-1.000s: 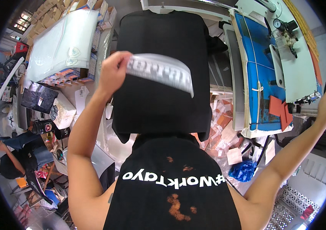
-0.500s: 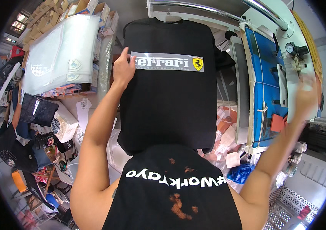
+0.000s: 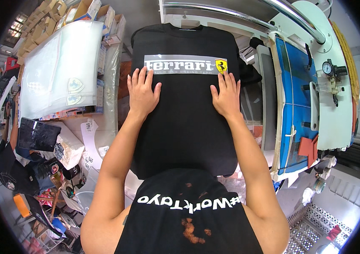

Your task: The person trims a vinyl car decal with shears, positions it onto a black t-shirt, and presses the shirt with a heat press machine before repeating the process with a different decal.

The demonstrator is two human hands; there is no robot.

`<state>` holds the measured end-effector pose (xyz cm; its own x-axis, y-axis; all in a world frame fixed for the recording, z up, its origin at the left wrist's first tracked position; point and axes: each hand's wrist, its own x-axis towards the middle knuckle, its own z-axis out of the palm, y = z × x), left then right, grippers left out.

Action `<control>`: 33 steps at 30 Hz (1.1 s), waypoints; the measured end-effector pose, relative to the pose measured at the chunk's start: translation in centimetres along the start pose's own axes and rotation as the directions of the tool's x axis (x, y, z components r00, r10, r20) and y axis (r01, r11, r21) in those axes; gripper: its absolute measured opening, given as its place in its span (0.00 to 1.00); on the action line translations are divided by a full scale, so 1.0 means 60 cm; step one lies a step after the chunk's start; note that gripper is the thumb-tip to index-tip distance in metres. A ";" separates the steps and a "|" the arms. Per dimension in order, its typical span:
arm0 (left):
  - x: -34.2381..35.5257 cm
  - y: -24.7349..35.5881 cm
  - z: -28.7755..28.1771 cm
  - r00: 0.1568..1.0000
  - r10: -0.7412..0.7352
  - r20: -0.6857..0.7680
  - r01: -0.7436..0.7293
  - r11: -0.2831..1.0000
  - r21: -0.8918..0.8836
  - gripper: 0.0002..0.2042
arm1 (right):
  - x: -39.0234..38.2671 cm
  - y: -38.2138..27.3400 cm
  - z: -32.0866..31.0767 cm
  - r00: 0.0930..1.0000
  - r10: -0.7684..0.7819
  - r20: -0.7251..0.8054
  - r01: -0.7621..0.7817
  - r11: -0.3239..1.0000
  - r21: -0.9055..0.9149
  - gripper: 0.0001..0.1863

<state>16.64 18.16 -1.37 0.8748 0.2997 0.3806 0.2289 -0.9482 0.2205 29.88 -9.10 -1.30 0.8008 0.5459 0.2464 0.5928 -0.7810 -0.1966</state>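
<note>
A black shirt [image 3: 184, 110] lies spread flat in front of me, its collar at the far end. Across its upper chest runs a clear transfer film [image 3: 180, 58] with white lettering and a yellow shield emblem at the right end. My left hand [image 3: 142, 94] rests with fingers apart at the film's lower left corner. On the other side, my right hand [image 3: 227, 96] lies open, fingertips at the film's lower edge just under the yellow shield. Neither hand grips anything.
To the right stands a heat press with a blue pad [image 3: 296, 106], a pressure gauge [image 3: 327, 67] and a chrome bar [image 3: 300, 17] overhead. Printed film sheets [image 3: 57, 63] lie on boxes at the left. A dark tablet-like panel [image 3: 39, 134] sits below them.
My right hand has come from the machine at the right onto the shirt. My left hand has slid slightly down, from beside the film's left end to its lower corner.
</note>
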 end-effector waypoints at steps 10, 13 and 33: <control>-0.003 0.003 0.001 1.000 -0.005 -0.018 0.005 1.000 -0.010 0.23 | 0.000 -0.001 0.006 0.993 0.056 -0.106 -0.062 0.996 -0.058 0.27; -0.001 0.005 0.002 1.000 -0.012 -0.020 0.012 1.000 -0.011 0.22 | -0.001 0.001 0.009 0.991 0.058 -0.123 -0.065 0.997 -0.051 0.27; 0.004 0.001 0.003 0.993 -0.076 -0.093 0.060 0.984 -0.166 0.22 | 0.099 0.220 0.078 0.709 0.229 0.667 -0.465 -0.561 0.685 0.38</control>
<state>16.91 18.17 -1.41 0.8115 0.3792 0.4446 0.2066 -0.8979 0.3887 42.84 -14.77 -6.88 0.7600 0.4108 -0.5037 -0.6460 0.3923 -0.6548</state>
